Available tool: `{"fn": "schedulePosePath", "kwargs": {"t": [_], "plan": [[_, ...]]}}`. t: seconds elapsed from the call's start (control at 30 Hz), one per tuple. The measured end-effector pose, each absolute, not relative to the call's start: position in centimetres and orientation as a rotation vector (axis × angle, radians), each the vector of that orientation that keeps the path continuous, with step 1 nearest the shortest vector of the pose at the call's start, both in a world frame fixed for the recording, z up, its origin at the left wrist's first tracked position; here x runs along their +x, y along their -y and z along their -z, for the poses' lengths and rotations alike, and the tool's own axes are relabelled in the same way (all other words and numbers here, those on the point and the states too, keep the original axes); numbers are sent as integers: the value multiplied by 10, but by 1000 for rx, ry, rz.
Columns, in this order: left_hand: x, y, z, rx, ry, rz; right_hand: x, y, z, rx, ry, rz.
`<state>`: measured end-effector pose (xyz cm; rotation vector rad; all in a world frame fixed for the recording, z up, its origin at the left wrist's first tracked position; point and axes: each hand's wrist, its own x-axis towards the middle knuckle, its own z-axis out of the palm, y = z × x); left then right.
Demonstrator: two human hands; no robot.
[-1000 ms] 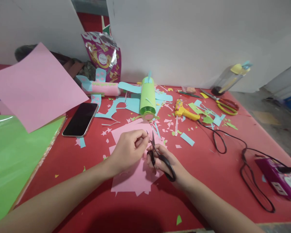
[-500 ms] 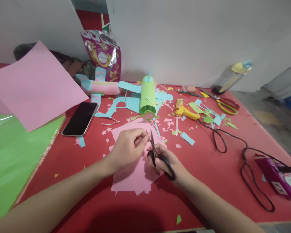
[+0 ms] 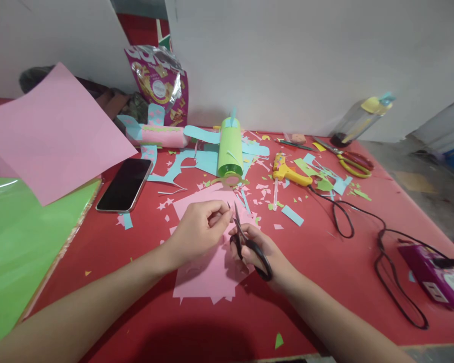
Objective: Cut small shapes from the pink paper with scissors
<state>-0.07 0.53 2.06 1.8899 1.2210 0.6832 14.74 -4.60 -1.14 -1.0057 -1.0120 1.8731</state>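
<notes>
My right hand [image 3: 259, 252] is closed around the black handles of a pair of scissors [image 3: 239, 227], whose blades are slightly parted and point away from me. Right beside the blades, my left hand [image 3: 202, 227] is pinched, its fingertips at the blade tips. Whatever it holds is tiny and mostly hidden, perhaps a pink scrap. Under both hands lie pink paper sheets [image 3: 204, 282] with cut edges. Just beyond them stands a green paper tube [image 3: 230, 146] with blue paper wings. A pink paper tube [image 3: 162, 136] with blue fins lies to its left.
A phone [image 3: 124, 185], a pink sheet [image 3: 60, 136] and a snack bag [image 3: 161, 85] are on the left. To the right are a yellow glue gun [image 3: 291, 174], its black cord, larger scissors [image 3: 348, 159], a bottle [image 3: 359, 121] and a purple power box [image 3: 435, 277]. Paper scraps litter the red table.
Hardly anything differs. Both hands and the scissors stay in nearly the same place, and the view has shifted very slightly.
</notes>
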Motion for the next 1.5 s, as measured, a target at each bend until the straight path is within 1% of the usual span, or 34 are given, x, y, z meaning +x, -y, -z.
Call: {"fn": "schedulePosePath", "kwargs": {"t": [0.47,1.5], "plan": [[-2,-7,-22,1868,-1210,-648,147,45,7,-1068,994,-1877],[-1,-7,-21,1780,-1168,-610,147,46,9,-1057,1018,-1862]]}}
